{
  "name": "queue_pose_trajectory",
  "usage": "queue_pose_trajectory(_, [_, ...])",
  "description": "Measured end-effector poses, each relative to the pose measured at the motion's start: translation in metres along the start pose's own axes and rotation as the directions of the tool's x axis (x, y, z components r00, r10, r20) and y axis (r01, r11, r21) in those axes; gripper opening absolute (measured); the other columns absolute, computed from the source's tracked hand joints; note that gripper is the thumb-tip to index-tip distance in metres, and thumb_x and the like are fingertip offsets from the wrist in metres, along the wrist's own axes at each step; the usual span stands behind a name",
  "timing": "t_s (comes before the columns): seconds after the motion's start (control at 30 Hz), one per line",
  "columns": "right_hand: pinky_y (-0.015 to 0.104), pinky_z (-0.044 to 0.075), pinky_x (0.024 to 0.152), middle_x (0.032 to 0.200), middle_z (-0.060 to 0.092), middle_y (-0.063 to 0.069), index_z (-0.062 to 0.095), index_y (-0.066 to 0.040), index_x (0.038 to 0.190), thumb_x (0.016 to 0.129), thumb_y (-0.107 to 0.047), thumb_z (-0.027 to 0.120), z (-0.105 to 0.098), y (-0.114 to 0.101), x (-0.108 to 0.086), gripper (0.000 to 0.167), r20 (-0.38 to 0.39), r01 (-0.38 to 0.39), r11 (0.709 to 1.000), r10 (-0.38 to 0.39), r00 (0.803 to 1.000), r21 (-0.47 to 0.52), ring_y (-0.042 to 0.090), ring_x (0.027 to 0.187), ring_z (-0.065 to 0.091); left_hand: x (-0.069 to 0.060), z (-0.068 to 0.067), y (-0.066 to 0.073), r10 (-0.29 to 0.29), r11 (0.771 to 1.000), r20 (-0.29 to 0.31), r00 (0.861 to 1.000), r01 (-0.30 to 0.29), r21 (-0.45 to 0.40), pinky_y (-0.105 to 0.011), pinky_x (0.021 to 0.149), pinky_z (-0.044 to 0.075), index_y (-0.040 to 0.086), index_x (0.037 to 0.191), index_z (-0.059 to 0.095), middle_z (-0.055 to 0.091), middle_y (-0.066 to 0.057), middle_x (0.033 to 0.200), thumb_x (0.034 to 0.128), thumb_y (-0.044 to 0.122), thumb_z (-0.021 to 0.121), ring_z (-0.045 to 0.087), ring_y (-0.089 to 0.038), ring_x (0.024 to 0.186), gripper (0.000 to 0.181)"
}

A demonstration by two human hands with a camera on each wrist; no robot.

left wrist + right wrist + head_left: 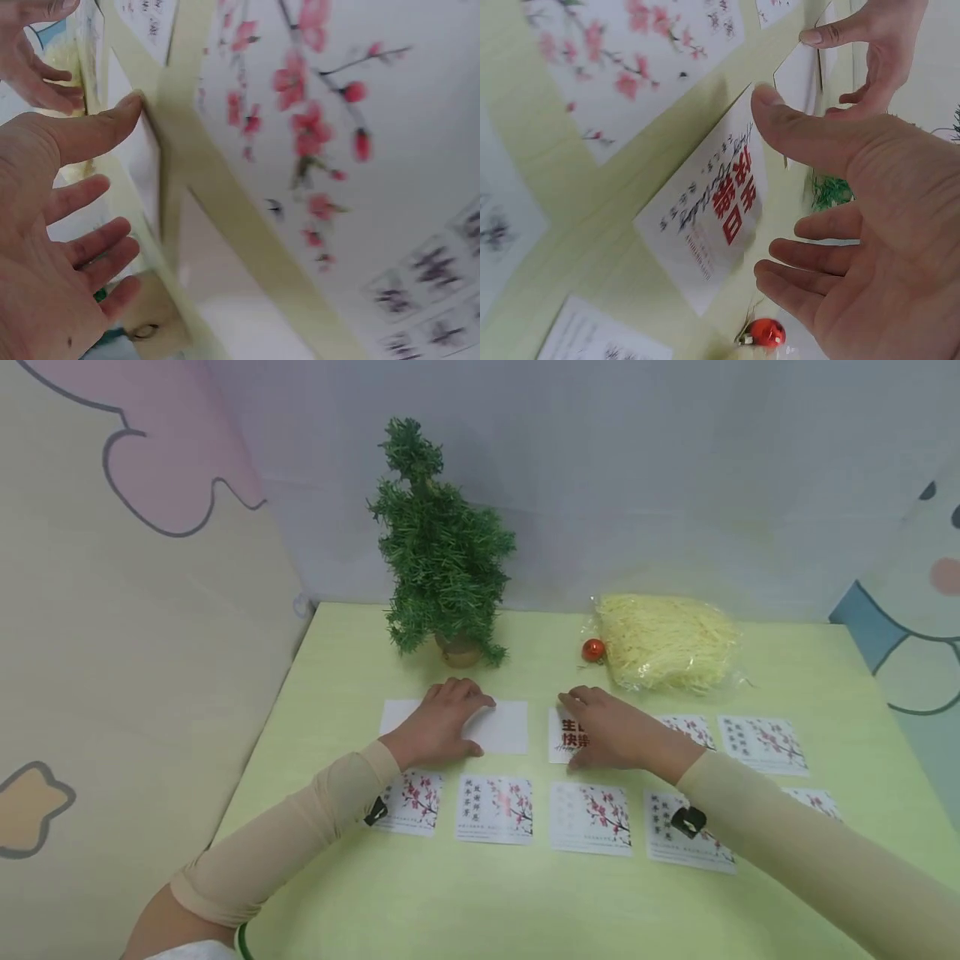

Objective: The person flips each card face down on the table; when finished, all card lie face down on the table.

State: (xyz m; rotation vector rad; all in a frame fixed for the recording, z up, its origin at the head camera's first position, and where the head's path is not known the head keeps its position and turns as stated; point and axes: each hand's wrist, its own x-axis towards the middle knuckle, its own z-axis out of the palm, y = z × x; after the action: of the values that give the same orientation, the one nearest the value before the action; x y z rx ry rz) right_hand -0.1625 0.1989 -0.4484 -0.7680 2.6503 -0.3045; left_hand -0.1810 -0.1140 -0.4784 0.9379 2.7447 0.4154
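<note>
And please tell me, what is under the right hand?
From the head view, a white card with red characters shows under the right hand. The hand hides the card's right part there; what, if anything, is beneath the card cannot be seen.

Bare tabletop (480, 902) is running along near side, before flower-card row (495, 810); left sleeve (292, 827) and right sleeve (795, 839) are crossing over it. Lane is opening between left fingers (452, 688) and right fingers (588, 696). Green tree (446, 556) is blocking way behind left fingers. Passage is running between tree and red ball (592, 650); yellow-filled bag (667, 643) is obstructing back right. Backdrop (615, 485) is closing off rear.
</note>
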Motion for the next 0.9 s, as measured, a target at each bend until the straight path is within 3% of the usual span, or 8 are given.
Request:
queue_pose_trajectory(0.13, [0.061,0.037,0.128,0.168,0.044,0.031,0.041,0.01,0.164,0.087,-0.037,0.096,-0.001,0.008,-0.017,0.105,-0.006,-0.022,1.0,0.022,1.0,-0.013,0.051,0.156,0.043,0.017,-0.007,0.02,0.075,0.997,-0.053,0.996,-0.073,0.039,-0.056,0.127,0.035,0.016,0.153,0.061,0.058,-0.008,0.149,0.0884,0.045,0.093,0.05,-0.031,0.145,0.079])
queue_pose_trajectory(0.23, [0.061,0.039,0.127,0.166,0.047,0.03,0.043,0.01,0.163,0.086,-0.036,0.097,0.001,0.012,-0.021,0.104,-0.013,-0.036,0.999,0.036,0.999,-0.028,0.05,0.154,0.046,0.034,-0.006,0.042,0.128,0.991,-0.047,0.991,-0.126,0.051,-0.052,0.128,0.034,0.015,0.154,0.06,0.059,-0.007,0.15,0.0902,0.051,0.09,0.051,-0.027,0.144,0.079])
queue_pose_trajectory(0.43, [0.056,0.049,0.12,0.158,0.056,0.024,0.047,0.005,0.162,0.083,-0.03,0.099,0.012,0.014,-0.019,0.101,-0.015,-0.039,0.999,0.039,0.999,-0.004,0.043,0.146,0.055,0.062,0.014,0.08,0.157,0.982,0.09,0.983,-0.165,0.089,-0.043,0.126,0.038,0.012,0.159,0.054,0.059,-0.005,0.15,0.0928,0.061,0.084,0.051,-0.022,0.141,0.088])
queue_pose_trajectory(0.57, [0.05,0.056,0.109,0.139,0.063,0.017,0.054,0.003,0.156,0.08,-0.029,0.101,0.017,0.011,-0.016,0.095,-0.048,0.004,1.0,-0.005,0.999,-0.027,0.034,0.127,0.062,0.07,0.024,0.088,0.15,0.977,0.135,0.98,-0.167,0.129,-0.039,0.117,0.046,0.01,0.16,0.053,0.061,-0.003,0.141,0.0922,0.062,0.084,0.054,-0.02,0.129,0.091])
queue_pose_trajectory(0.73, [0.047,0.053,0.1,0.117,0.058,0.012,0.056,0.005,0.151,0.078,-0.028,0.102,0.018,0.012,-0.015,0.093,-0.08,0.022,0.998,-0.026,0.996,-0.054,0.031,0.114,0.053,0.073,0.028,0.088,0.159,0.97,0.112,0.981,-0.177,0.169,-0.035,0.108,0.051,0.01,0.155,0.056,0.062,-0.002,0.135,0.0927,0.062,0.083,0.056,-0.018,0.121,0.086])
queue_pose_trajectory(0.9, [0.048,0.048,0.09,0.109,0.053,0.011,0.053,0.004,0.151,0.075,-0.029,0.103,0.015,0.016,-0.015,0.096,-0.121,0.011,0.995,-0.024,0.992,-0.103,0.03,0.104,0.048,0.076,0.03,0.09,0.177,0.967,0.09,0.98,-0.19,0.17,-0.035,0.108,0.052,0.008,0.158,0.053,0.063,-0.003,0.135,0.0928,0.06,0.084,0.057,-0.018,0.121,0.089])
